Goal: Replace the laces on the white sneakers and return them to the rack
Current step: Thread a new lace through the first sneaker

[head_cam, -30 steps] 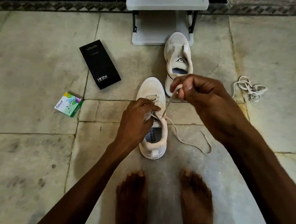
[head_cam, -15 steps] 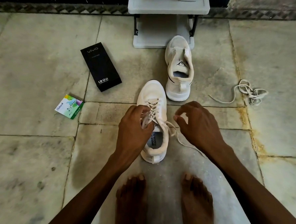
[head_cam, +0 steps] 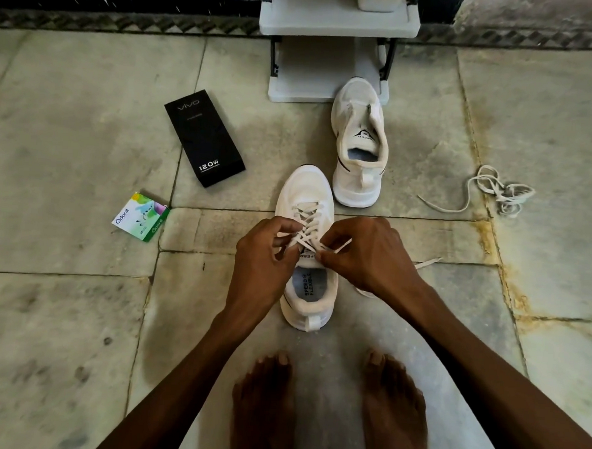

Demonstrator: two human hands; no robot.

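A white sneaker stands on the stone floor just ahead of my bare feet, toe pointing away, with a white lace crossed through its eyelets. My left hand pinches the lace at the shoe's left side near the tongue. My right hand pinches the lace's other end at the right side, and a loose tail trails out on the floor beyond it. A second white sneaker, without a lace, sits farther back before the white shoe rack.
A tangled loose lace lies on the floor at the right. A black phone box and a small green and white packet lie at the left. My bare feet stand close behind the near sneaker.
My right hand came down from a raised pull on the lace to the shoe's top eyelets. My left hand stayed at the shoe's left side. The view has shifted slightly downward.
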